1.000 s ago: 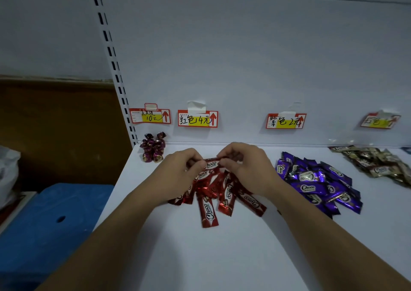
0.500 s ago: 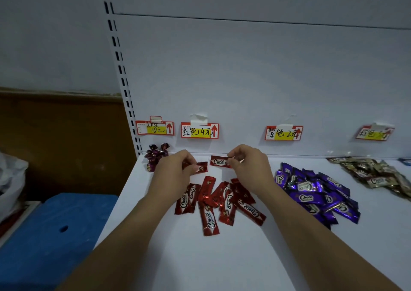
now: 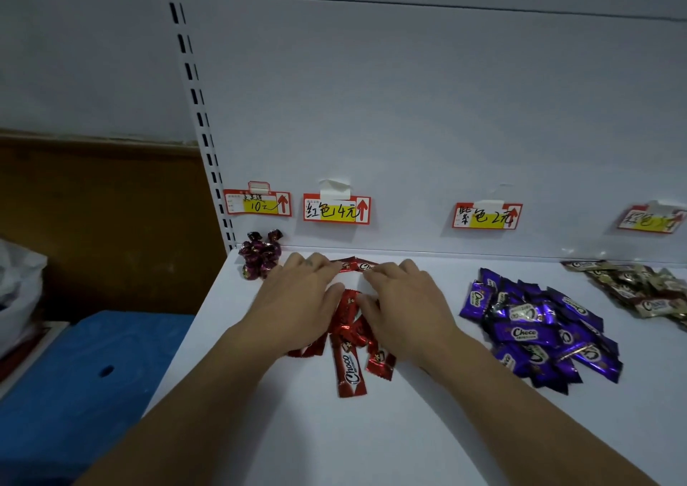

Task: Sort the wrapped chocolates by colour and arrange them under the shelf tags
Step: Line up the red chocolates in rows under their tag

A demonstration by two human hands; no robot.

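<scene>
L hand (image 3: 297,301) & R hand (image 3: 407,309) lie palm-down side by side on the white shelf (image 3: 371,441), fingers straight and spread, gripping nothing. Both sets of fingertips touch two red Choco bars (image 3: 349,265) laid end to end just ahead of the hands, against the back panel, below the red tag (image 3: 336,208). The rest of the red pile (image 3: 347,337) sits between the hands & partly under both palms, one bar poking out toward the wrists. Purple Choco pile (image 3: 539,331) is near the R hand's outer side, under the purple tag (image 3: 487,216); gold-wrapped pile (image 3: 639,288) further out. Dark twist-wrapped sweets (image 3: 260,257) are just beyond the L hand's outer side, under the leftmost tag (image 3: 256,203).
</scene>
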